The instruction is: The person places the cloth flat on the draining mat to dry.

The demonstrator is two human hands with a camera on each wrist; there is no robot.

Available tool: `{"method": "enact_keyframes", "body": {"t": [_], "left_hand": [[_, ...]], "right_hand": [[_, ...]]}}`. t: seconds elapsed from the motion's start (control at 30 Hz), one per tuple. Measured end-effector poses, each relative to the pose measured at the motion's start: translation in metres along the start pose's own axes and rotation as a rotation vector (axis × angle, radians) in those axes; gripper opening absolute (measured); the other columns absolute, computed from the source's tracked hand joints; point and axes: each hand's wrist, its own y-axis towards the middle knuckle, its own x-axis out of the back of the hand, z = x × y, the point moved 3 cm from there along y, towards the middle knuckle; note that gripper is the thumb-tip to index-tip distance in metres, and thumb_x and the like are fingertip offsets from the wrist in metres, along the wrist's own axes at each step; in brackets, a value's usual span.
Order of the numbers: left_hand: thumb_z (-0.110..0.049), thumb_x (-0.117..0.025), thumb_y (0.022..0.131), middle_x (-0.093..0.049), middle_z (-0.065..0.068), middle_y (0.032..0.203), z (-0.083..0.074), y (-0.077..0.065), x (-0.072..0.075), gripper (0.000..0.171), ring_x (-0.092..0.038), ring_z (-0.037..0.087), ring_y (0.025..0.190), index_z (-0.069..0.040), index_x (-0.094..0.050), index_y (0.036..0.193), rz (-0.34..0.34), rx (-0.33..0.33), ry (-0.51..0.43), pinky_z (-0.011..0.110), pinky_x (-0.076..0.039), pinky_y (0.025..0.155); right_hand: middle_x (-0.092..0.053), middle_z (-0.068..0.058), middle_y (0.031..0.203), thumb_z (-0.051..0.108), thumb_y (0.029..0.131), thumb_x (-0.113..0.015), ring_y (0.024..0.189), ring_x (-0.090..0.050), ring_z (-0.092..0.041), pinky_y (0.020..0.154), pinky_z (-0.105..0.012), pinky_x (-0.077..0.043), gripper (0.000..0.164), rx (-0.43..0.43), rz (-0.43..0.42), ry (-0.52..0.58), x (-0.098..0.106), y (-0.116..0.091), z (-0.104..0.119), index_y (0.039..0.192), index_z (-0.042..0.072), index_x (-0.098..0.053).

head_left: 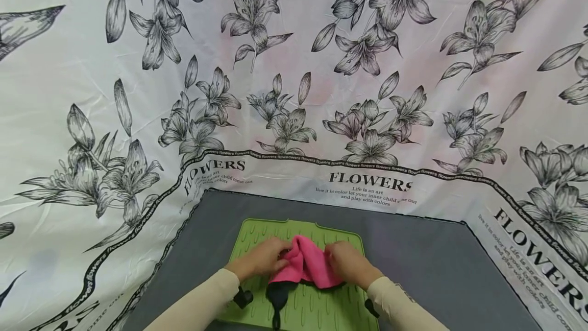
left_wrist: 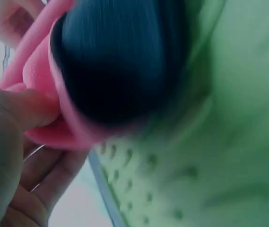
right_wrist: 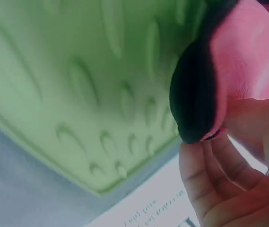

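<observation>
Holds a pink fabric piece in both hands, above the middle of a green ribbed mat. Bunches it into a raised fold on the far side, with dark material showing along the near edge. Has, near the left hand, a dark flap below that edge, wide at the top and narrowing to a thin loop toward the near side of the mat. In the left wrist view, curves pink fabric like a rim round a blurred dark middle; cannot tell whether lining or a separate thing inside.

Pinches the pink fabric in a narrow left grip, thumb on top, fingers bent beneath. Grips likewise with the right hand, thumb over the pink side, fingers curled at the dark edge.

Wears beige sleeves and, near each wrist, a small black device. Underneath, lying on a grey desk, the mat, with low rim and elongated raised ribs. Beyond and around the desk, white cloth printed with dark line-drawn lilies, a black lettered band and the word "FLOWERS".
</observation>
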Motion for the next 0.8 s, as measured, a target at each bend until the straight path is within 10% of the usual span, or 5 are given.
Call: {"method": "enact_keyframes", "body": {"t": [0.37,0.47,0.67,0.8], "left_hand": [[-0.002,-0.069,0.091,-0.064,-0.007,0.100,0.017,-0.020,0.049,0.027,-0.060,0.007,0.085,-0.022,-0.075,0.109,-0.271,0.011,0.077,0.026,-0.053,0.075],[-0.002,-0.068,0.089,-0.066,-0.007,0.100,0.016,-0.022,0.045,0.027,-0.061,0.008,0.089,-0.022,-0.076,0.106,-0.197,-0.009,0.109,0.027,-0.053,0.079],[0.009,-0.061,0.072,-0.072,-0.009,0.106,0.017,-0.033,0.022,0.049,-0.064,0.003,0.096,-0.019,-0.077,0.109,0.177,0.035,-0.046,0.021,-0.052,0.079],[0.009,-0.056,0.080,-0.070,-0.006,0.116,0.020,-0.039,0.023,0.051,-0.065,0.005,0.103,-0.016,-0.072,0.121,0.199,0.128,-0.168,0.023,-0.053,0.082]], "right_hand": [[-0.064,0.006,0.081,-0.006,0.078,-0.066,0.071,-0.058,-0.009,0.059,-0.026,-0.049,0.028,0.007,-0.170,-0.016,0.040,0.011,-0.009,0.088,0.019,-0.072],[-0.063,0.006,0.081,-0.004,0.076,-0.068,0.072,-0.060,-0.009,0.061,-0.027,-0.050,0.025,0.035,-0.150,-0.016,0.035,0.013,-0.004,0.086,0.018,-0.072],[-0.068,0.002,0.087,0.002,0.078,-0.071,0.080,-0.063,-0.011,0.069,-0.028,-0.053,0.016,0.136,0.113,0.029,-0.002,0.004,0.007,0.091,0.012,-0.071],[-0.067,0.002,0.088,0.002,0.082,-0.069,0.082,-0.061,-0.010,0.071,-0.028,-0.052,0.014,0.115,0.148,0.070,-0.007,0.002,0.009,0.092,0.013,-0.069]]}}
